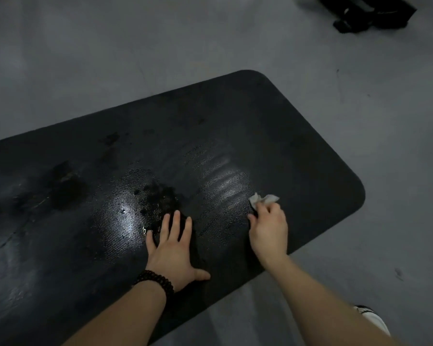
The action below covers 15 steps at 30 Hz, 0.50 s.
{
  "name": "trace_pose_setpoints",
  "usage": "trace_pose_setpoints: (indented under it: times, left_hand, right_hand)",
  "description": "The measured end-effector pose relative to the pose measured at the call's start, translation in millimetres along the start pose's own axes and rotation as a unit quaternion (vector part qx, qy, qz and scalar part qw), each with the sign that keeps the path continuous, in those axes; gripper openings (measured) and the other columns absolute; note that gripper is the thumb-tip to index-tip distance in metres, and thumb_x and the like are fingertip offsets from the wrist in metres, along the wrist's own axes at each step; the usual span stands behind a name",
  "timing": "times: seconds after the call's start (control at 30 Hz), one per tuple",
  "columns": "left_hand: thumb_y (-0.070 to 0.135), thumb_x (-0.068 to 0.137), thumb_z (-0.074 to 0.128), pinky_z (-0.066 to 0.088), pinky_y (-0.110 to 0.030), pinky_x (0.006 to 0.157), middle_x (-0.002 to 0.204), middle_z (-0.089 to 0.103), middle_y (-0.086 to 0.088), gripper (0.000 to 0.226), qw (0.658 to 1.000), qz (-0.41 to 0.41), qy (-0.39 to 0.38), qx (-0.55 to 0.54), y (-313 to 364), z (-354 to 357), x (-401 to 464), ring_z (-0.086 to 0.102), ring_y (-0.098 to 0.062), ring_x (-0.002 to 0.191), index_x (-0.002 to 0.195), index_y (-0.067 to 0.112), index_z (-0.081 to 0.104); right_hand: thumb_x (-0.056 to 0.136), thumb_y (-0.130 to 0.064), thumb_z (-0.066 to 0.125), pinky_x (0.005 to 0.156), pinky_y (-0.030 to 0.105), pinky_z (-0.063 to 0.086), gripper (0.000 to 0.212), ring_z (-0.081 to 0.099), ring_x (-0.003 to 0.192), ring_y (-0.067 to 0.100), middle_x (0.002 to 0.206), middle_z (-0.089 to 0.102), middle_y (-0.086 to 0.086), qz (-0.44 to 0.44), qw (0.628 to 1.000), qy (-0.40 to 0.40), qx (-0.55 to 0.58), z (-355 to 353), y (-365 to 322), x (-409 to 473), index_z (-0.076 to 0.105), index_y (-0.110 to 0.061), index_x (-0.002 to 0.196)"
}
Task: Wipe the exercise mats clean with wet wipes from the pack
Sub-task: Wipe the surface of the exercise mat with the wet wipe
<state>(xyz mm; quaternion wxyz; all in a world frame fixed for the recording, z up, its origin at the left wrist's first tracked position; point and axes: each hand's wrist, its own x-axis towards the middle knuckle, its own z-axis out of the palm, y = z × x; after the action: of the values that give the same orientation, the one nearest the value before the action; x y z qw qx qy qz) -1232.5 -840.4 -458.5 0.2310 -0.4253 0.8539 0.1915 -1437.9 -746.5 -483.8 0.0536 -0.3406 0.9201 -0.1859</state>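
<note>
R hand (269,227) grips wet wipe (263,199), L hand (171,248) flat, fingers straight, on mat (298,146); overlap strokes toward far dry end, keep mat pinned.

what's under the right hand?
The right hand holds a crumpled white wet wipe against the black mat. Only the wipe's far end shows; the rest is covered by the fingers.

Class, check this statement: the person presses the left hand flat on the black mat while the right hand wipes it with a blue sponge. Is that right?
Not quite. The head view shows the right hand holding a crumpled white wet wipe, not a blue sponge. The rest stands: the left hand lies flat on the black mat.
</note>
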Motion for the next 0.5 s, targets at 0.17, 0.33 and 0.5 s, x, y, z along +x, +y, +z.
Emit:
trace_pose_setpoints:
  times: [0.17,0.33,0.5]
  left_hand:
    - [0.083,0.064,0.07,-0.011,-0.061,0.119,0.162,-0.039,-0.002,0.145,1.0,-0.006,-0.007,0.003,3,1,1,-0.035,-0.024,0.149,0.158,0.026,-0.023]
    - [0.09,0.049,0.048,-0.015,-0.06,0.12,0.161,-0.033,-0.001,0.143,0.997,0.039,0.059,-0.037,-7,19,-3,-0.034,-0.019,0.148,0.163,0.023,-0.006]
    - [0.09,0.058,0.063,-0.032,-0.049,0.112,0.162,-0.037,0.002,0.144,0.999,0.038,0.032,-0.017,-11,14,-12,-0.039,-0.019,0.147,0.159,0.028,-0.019]
  right_hand:
    - [0.08,0.0,0.055,0.067,0.036,0.048,0.021,0.059,0.078,0.033,0.092,0.059,0.01,-0.016,0.999,-0.02,0.034,9,-19,-31,0.066,-0.01,0.095]
    - [0.071,-0.005,0.065,0.061,0.033,0.046,0.029,0.056,0.081,0.028,0.087,0.055,0.008,-0.272,0.932,-0.237,0.028,2,-44,-96,0.065,-0.009,0.099]
    - [0.085,-0.01,0.056,0.064,0.029,0.037,0.02,0.056,0.079,0.028,0.087,0.055,0.007,-0.001,0.999,-0.022,-0.05,-21,34,-12,0.066,-0.008,0.103]
